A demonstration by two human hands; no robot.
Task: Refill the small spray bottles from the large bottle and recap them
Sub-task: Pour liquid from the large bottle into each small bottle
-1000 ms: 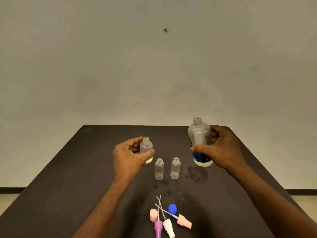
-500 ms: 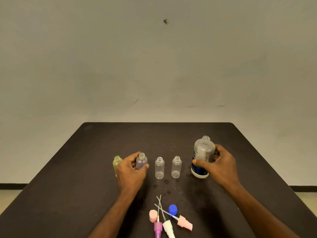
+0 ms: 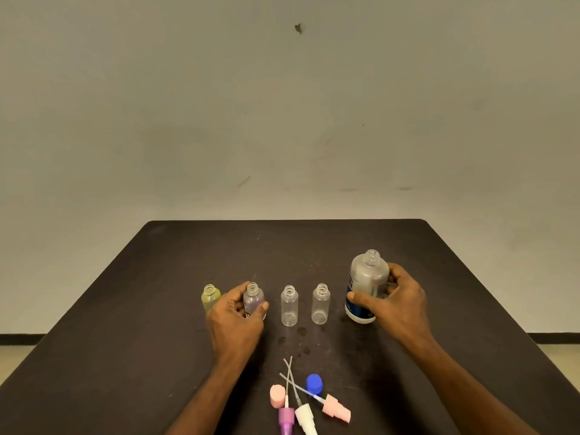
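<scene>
A small purple-tinted bottle is gripped by the left hand, fingers curled round its sides so that its lower half is hidden. The large bottle, uncapped and upright on the dark table, is held by the right hand, thumb across its blue label, most of which is covered and cannot be read. Between the hands, two clear small bottles are seen standing open, well apart from either palm. At nine o'clock from the left hand, a yellowish bottle is partly masked by the knuckles. At six o'clock, near the table's front edge, a blue cap, a pink cap and three spray heads, purple, white and pink, are laid with dip tubes crossed; two are cut off by the frame. Whether any bottle contains liquid cannot be made out.
</scene>
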